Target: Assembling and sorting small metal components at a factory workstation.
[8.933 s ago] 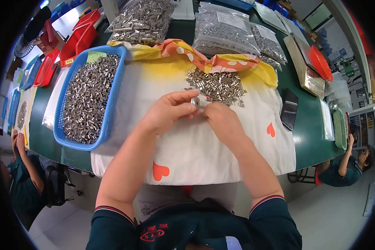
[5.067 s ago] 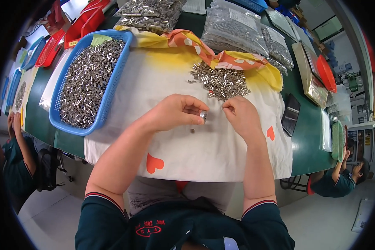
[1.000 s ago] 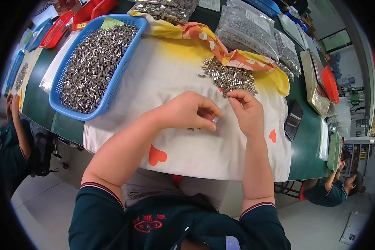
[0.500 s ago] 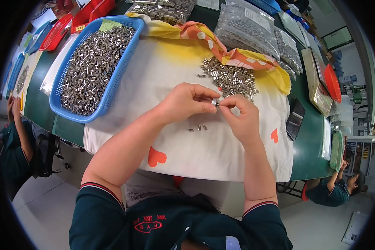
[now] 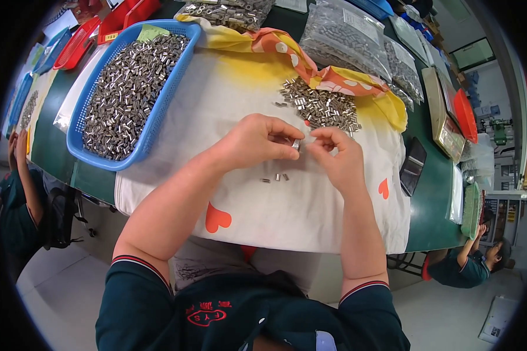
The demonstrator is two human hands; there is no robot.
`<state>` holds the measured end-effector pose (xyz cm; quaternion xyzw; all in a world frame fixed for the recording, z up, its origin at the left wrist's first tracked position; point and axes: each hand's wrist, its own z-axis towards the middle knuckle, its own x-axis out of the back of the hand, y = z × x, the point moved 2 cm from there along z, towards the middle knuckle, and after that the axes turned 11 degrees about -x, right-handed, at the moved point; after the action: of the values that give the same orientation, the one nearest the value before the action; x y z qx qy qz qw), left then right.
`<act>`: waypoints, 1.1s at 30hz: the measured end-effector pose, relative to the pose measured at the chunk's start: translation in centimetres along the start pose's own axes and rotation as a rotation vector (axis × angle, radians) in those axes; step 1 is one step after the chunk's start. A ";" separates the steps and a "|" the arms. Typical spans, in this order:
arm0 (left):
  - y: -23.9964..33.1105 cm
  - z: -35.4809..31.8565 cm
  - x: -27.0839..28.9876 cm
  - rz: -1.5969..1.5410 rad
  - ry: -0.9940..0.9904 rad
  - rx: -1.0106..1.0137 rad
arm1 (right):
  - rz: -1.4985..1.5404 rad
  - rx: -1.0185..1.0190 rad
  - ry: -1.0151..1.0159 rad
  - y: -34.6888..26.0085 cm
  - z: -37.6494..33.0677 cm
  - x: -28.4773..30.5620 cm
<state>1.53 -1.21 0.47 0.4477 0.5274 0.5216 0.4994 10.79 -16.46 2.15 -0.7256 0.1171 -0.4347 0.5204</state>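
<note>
Above the white cloth [image 5: 216, 88], my left hand [image 5: 262, 140] pinches a small shiny metal piece [image 5: 297, 144] between thumb and fingers. My right hand [image 5: 341, 161] is just right of it, a small gap away, its thumb and forefinger curled together; whatever they hold is too small to make out. Just beyond my hands lies a heap of short silvery metal sleeves [image 5: 328, 108]. Nearer to me, below my fingertips, 3 loose sleeves [image 5: 278, 177] rest on the cloth.
At left stands a blue basket [image 5: 165, 111] full of similar sleeves. A yellow and orange cloth [image 5: 275, 44] is bunched behind the heap, with clear bags of metal parts [image 5: 342, 38] beyond. A dark phone-like object [image 5: 413, 167] lies right. Other people sit at both sides.
My right hand has parted slightly from the metal piece in my left hand; before, its fingertips touched it. My left hand has shifted slightly left.
</note>
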 end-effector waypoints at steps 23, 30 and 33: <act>-0.8 0.4 0.1 -0.190 0.071 0.030 | 0.084 0.109 0.011 0.0 -0.2 -0.8; -1.4 0.4 -0.2 0.014 0.079 0.023 | -0.258 0.313 0.166 -0.8 -0.9 -1.3; -1.2 0.3 -0.1 0.012 0.080 -0.026 | -0.029 0.147 0.073 -1.0 -0.9 -1.1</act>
<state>1.91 -1.31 -0.66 0.4232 0.5373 0.5488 0.4806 9.20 -15.94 2.50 -0.6706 0.0932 -0.4759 0.5613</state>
